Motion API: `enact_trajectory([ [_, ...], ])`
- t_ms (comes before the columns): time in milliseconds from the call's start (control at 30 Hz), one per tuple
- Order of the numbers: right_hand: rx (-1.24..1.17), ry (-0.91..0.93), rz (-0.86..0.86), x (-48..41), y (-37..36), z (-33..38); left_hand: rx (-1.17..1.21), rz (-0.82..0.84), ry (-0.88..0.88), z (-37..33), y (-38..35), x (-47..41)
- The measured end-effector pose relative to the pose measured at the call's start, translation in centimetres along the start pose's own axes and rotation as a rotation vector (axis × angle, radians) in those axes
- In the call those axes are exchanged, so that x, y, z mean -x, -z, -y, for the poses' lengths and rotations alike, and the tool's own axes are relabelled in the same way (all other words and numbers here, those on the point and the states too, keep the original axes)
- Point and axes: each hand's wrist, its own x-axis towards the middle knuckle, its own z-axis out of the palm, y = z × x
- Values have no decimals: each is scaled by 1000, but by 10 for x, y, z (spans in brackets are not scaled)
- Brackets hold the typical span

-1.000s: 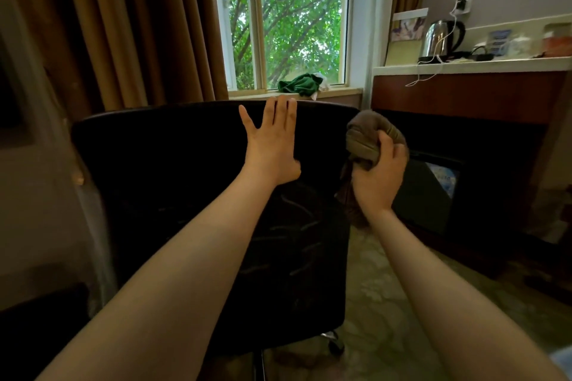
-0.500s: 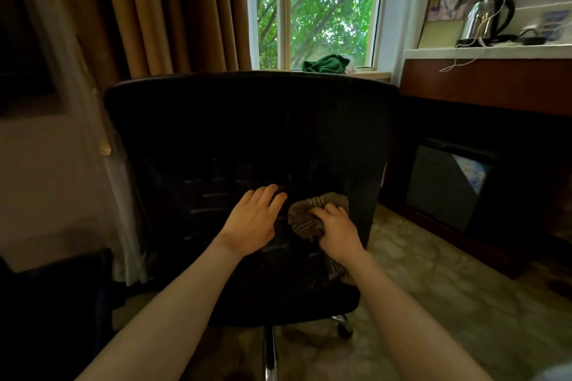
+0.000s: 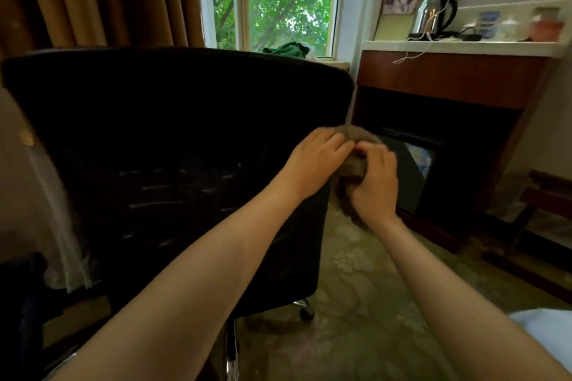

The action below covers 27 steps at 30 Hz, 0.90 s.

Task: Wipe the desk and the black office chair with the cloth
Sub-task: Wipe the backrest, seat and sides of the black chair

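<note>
The black office chair [image 3: 161, 139] stands in front of me with its mesh back turned my way. At the back's right edge, both my hands hold the bunched grey-brown cloth [image 3: 353, 164]. My right hand [image 3: 376, 185] grips the cloth from below and the right. My left hand [image 3: 315, 155] curls over the cloth's top left. Part of the cloth hangs down below my right hand. The desk [image 3: 458, 49] with its pale top stands at the right against the wall.
On the desk stand a kettle [image 3: 435, 14], a card, cables and small items. A green cloth [image 3: 288, 49] lies on the window sill. Curtains hang left of the window. A dark screen [image 3: 411, 170] sits under the desk. Patterned carpet covers the floor at the right.
Both hands moved from the middle of the chair back up and right to its right edge. My left hand went from lying flat on the chair to holding the cloth too.
</note>
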Motion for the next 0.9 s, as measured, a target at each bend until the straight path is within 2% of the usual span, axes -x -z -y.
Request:
enact_trajectory([
  [100, 114, 1, -9, -25, -21, -27, -140, 48, -54, 4, -13, -26],
  [167, 39, -41, 24, -19, -53, -36, -174, 161, -31, 10, -35, -18],
  [333, -175, -138, -141, 33, -114, -34, -119, 125, -113, 19, -68, 29],
  [467, -173, -160, -166, 62, -140, -35, -26, 98, -20, 11, -89, 65],
  [733, -337, -307, 76, 147, -180, -14, 12, 289, -59, 12, -118, 138],
  [900, -439, -360, 251, 168, -187, -3, 21, 488, -60, 12, -117, 157],
])
